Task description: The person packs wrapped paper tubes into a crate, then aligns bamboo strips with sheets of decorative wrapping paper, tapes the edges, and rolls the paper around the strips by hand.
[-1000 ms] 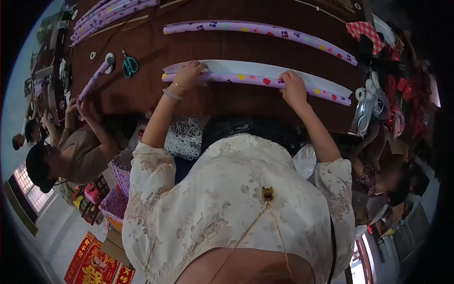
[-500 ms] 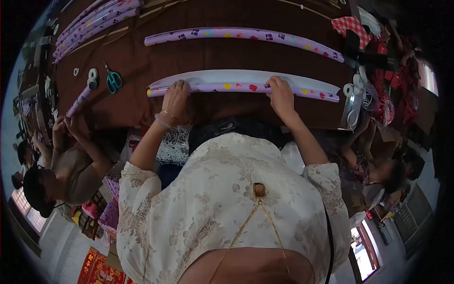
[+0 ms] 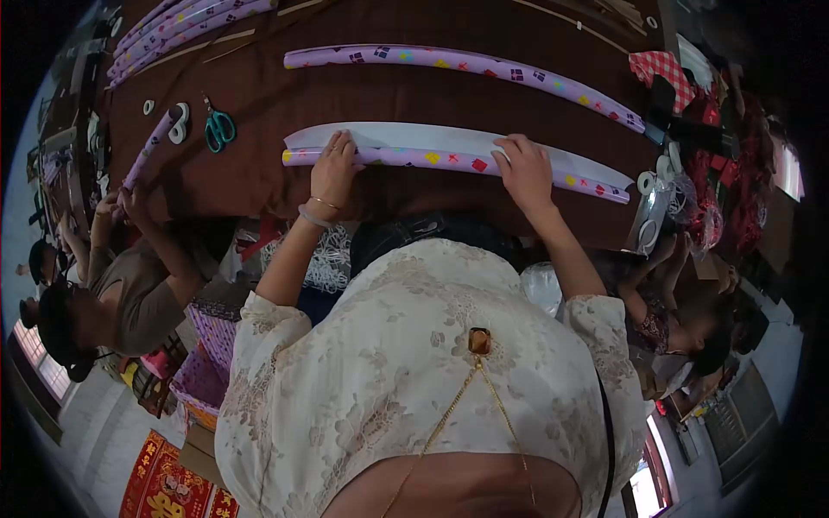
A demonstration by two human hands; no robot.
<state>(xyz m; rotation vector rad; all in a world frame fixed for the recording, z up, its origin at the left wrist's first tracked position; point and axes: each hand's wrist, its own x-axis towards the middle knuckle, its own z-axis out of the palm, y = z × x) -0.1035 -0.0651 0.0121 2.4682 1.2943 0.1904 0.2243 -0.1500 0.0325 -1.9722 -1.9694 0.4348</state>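
A long purple patterned roll (image 3: 414,158) lies across the brown-covered table in front of me, with a strip of its white inner side (image 3: 389,135) showing along the far edge. My left hand (image 3: 335,168) has its fingers closed on the roll near its left end. Further right, my right hand (image 3: 525,170) grips the same roll, thumb and fingers bent over it. Beyond it lies a second purple roll (image 3: 466,65), which neither hand touches.
Teal scissors (image 3: 219,129) and a white tape ring (image 3: 179,123) lie at the left. More purple rolls (image 3: 190,30) are stacked at the far left. A person (image 3: 138,285) holds a shorter roll at the left; another person (image 3: 669,319) sits at the right.
Against a second ago, my left hand sits lower on the roll's left part, and my right hand has slid slightly toward the middle. The whole view has shifted a little.
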